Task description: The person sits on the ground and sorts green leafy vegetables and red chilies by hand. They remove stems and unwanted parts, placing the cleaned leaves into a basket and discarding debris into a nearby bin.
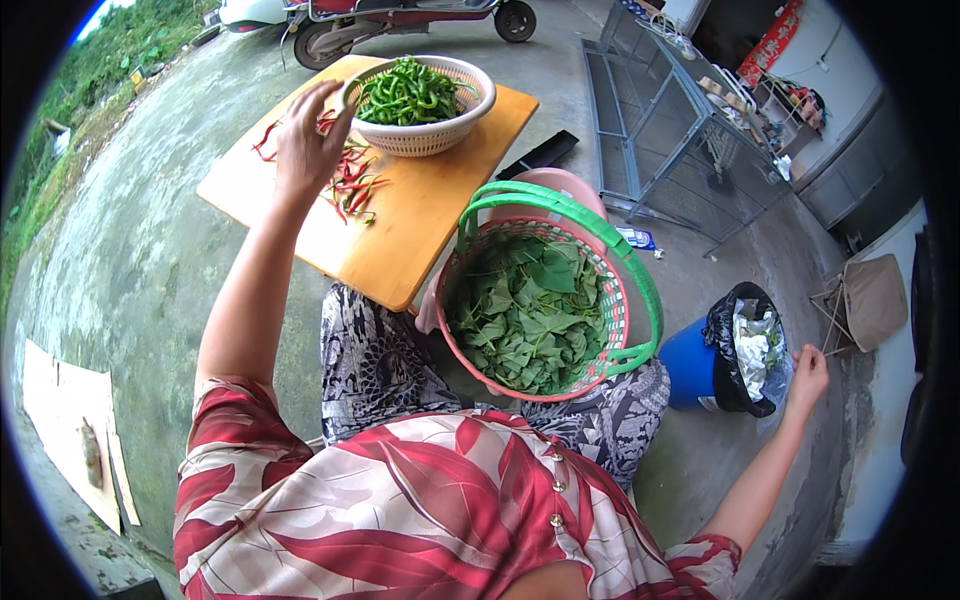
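Observation:
My left hand (311, 146) is raised over the wooden table (397, 240), beside the rim of a white plastic colander (420, 139). Its thumb and fingers are apart, and I see nothing held in them. Green chilli peppers (409, 94) fill the colander. Red chilli peppers (352, 176) lie scattered on the tabletop around and below that hand. Out to the right, my right hand (808, 379) is beside a blue bin (686, 367), fingertips drawn together; whether they pinch something is too small to tell. Between my knees stands a woven basket (442, 330) of green leaves (532, 315).
The basket's green handle (649, 277) arches up on its right. Behind it are a pink basin (555, 180) and a black tray (536, 154). A black bag with waste (754, 345) lines the bin. A metal mesh cage (660, 127) stands back right; a scooter (382, 34) is parked beyond the table.

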The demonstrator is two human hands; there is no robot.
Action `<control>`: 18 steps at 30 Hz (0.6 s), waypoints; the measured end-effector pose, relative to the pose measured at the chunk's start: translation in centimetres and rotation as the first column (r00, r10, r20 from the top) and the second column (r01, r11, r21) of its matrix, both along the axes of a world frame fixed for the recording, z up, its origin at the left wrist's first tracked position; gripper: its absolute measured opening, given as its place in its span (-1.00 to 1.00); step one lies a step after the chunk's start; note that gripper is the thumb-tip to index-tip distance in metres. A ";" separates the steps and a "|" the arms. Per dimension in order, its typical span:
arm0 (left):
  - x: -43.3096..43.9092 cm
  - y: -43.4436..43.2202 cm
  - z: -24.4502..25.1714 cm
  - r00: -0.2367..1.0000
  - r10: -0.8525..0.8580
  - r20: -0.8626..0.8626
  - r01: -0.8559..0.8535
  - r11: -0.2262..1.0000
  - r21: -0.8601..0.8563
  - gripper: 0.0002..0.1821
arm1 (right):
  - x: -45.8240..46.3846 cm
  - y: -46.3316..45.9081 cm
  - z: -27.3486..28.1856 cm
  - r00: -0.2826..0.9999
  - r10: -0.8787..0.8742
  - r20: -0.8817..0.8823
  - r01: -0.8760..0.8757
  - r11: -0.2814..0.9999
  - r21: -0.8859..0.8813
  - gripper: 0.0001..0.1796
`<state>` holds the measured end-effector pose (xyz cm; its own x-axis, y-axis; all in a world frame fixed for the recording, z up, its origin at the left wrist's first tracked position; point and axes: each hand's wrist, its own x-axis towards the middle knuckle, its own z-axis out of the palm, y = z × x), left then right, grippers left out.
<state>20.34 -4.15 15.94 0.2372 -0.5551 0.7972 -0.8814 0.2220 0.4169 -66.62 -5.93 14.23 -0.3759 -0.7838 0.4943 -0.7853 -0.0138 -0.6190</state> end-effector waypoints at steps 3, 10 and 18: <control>0.3 4.8 -6.8 0.949 0.016 0.314 -0.089 0.972 0.217 -0.43 | 11.1 4.2 -2.9 0.971 0.122 0.207 -0.111 0.992 -0.063 -0.74; 0.0 4.2 -8.0 0.892 -0.050 0.449 -0.252 0.769 0.588 -0.37 | 25.5 7.4 -9.3 0.841 0.368 0.398 -0.381 0.923 -0.049 -0.84; 10.9 -5.6 -10.1 0.932 -0.060 0.357 -0.197 0.743 0.639 -0.47 | 29.0 8.6 -11.6 0.830 0.341 0.442 -0.354 0.934 -0.056 -0.88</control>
<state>31.26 -9.76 5.83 0.0881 -0.9581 0.2725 -0.9921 -0.0598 0.1107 -37.62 2.65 2.63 -0.2479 -0.9143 0.3203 -0.3800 -0.2123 -0.9003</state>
